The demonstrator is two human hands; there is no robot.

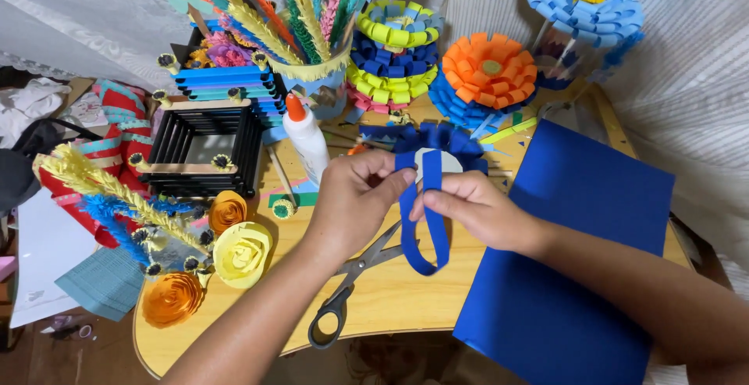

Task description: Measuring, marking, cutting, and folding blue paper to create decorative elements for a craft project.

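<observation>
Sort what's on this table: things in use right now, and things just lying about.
In use:
left hand
right hand
blue paper strip
half-made blue paper flower

Lying about:
scissors
glue bottle
blue paper sheet
orange paper flower
black stick box
yellow paper rose

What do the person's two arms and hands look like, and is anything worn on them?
Both arms are bare from the bottom edge of the picture up to the fingers: no sleeves show. The left hand and the right hand wear no gloves, and no rings, watch or bracelet can be seen on the fingers or wrists. The fingernails look short and unpainted. No marks or bandages are visible.
</observation>
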